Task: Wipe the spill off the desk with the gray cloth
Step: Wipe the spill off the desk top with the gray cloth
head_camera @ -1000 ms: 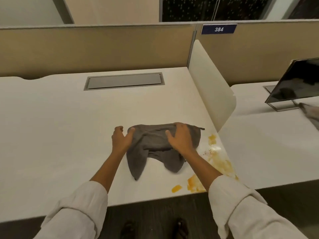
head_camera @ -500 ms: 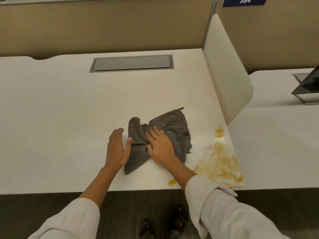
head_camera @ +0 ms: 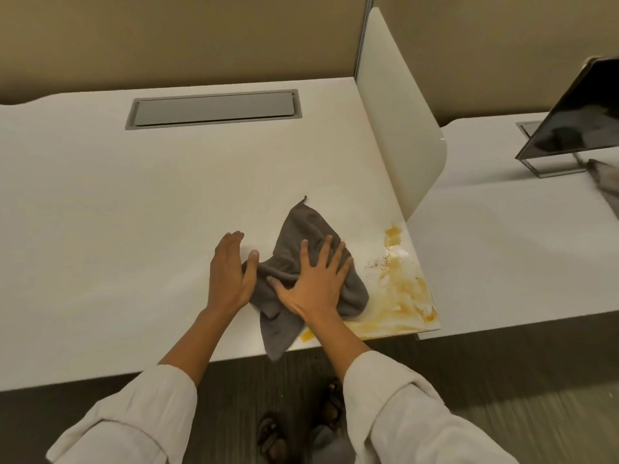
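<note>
The gray cloth [head_camera: 301,236] lies crumpled on the white desk [head_camera: 134,202] near its front right corner, one tail hanging over the front edge. My right hand [head_camera: 315,279] presses flat on the cloth with fingers spread. My left hand [head_camera: 231,269] rests flat on the desk at the cloth's left edge, its thumb touching the fabric. An orange-yellow spill [head_camera: 398,293] is smeared over the desk's front right corner, just right of the cloth, with a small blob [head_camera: 306,334] at the front edge.
A white divider panel [head_camera: 398,105] stands along the desk's right side. A gray cable hatch [head_camera: 214,108] is set in the desk's back. A dark monitor [head_camera: 576,118] stands on the neighbouring desk [head_camera: 502,236]. My sandalled feet [head_camera: 301,420] show below.
The cloth has bunched and shifted right toward the spill under my right hand, its tail now over the front edge. My left hand stays at its left edge. The camera has shifted.
</note>
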Demonstrator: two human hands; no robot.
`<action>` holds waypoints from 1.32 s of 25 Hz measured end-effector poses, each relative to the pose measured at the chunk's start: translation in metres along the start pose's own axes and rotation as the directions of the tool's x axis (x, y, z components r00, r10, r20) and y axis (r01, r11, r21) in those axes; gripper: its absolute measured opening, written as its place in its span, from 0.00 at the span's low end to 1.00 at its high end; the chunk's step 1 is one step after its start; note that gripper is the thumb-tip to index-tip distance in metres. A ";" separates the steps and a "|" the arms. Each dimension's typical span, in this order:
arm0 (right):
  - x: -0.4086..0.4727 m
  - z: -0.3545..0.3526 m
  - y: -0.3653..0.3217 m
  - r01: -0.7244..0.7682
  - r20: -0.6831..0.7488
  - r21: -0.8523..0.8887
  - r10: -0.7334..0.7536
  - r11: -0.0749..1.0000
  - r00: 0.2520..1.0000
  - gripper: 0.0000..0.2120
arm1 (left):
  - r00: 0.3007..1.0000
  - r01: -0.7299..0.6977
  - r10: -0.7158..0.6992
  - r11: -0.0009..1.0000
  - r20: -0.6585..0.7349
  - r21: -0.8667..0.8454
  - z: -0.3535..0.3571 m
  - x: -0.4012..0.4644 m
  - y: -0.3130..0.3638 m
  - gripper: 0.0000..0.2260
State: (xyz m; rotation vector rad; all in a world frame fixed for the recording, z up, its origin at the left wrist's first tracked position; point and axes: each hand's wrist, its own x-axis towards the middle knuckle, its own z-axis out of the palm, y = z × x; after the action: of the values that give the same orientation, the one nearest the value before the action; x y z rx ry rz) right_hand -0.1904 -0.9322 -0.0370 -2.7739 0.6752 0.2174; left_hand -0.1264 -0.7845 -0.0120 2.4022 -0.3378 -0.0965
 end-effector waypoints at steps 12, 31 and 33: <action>0.019 0.021 -0.036 0.360 -0.080 0.021 -0.358 0.933 0.930 0.38 | 0.983 -0.173 0.170 0.984 0.063 0.035 -0.006 -0.010 -0.021 0.23; -0.017 0.025 -0.033 0.522 -0.125 0.079 -0.511 0.849 0.850 0.26 | 0.985 -0.169 0.165 0.984 0.055 0.060 -0.019 -0.011 -0.032 0.26; -0.050 0.028 -0.013 0.432 -0.123 0.071 -0.422 0.899 0.898 0.28 | 0.983 -0.172 0.167 0.983 0.081 0.057 -0.014 -0.011 -0.026 0.26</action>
State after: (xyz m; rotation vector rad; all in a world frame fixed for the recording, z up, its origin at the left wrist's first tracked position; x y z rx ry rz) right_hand -0.2308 -0.8909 -0.0496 -2.7662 0.0783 -0.0530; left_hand -0.1289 -0.7538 -0.0190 2.4260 -0.5874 -0.1007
